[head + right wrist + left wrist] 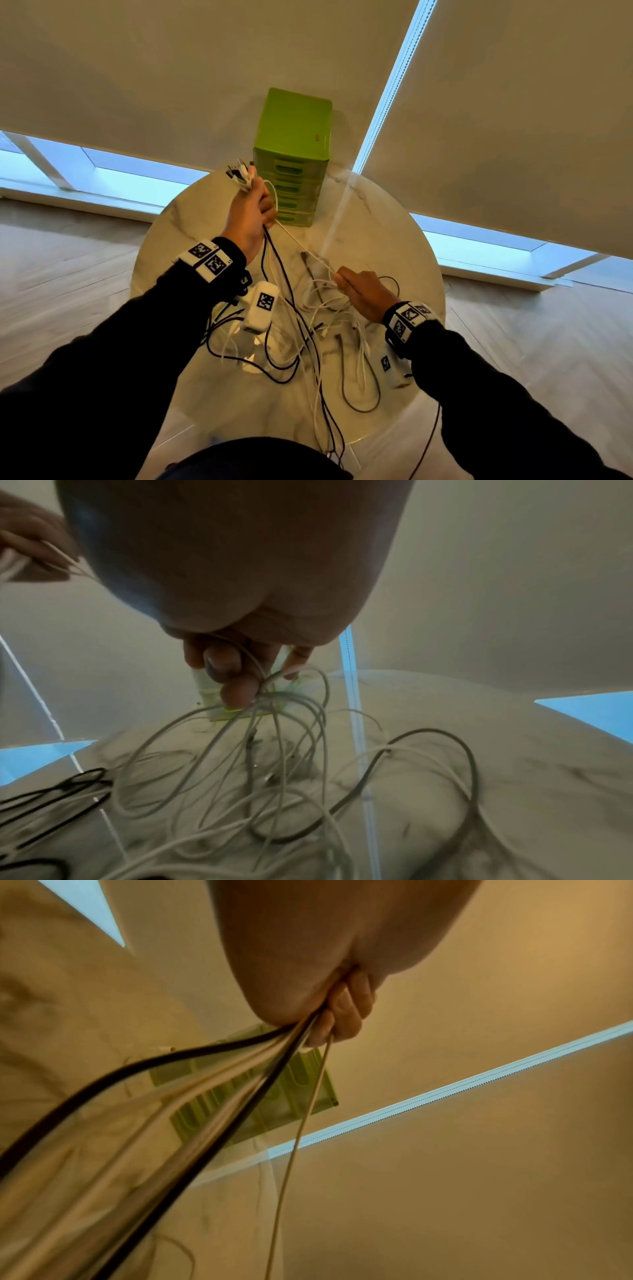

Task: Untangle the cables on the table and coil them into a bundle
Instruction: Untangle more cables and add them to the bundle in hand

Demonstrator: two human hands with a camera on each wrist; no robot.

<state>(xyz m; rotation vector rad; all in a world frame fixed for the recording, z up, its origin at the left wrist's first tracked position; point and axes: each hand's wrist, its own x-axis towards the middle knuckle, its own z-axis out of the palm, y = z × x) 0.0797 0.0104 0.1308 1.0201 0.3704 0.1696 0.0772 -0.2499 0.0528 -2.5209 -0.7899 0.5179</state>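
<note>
Hands worked together: left hand (250,219) gripped gathered black and white cables (294,308) high while right hand (363,294) pinched one thin white cable (301,244) to pull it free.

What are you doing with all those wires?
A person is sorting out a messy pile of cables on a round table. Their left hand grips a bunch of black and white cables, plug ends sticking out above the fist. Their right hand pinches a white cable stretched between both hands. Most are tangled.
</note>
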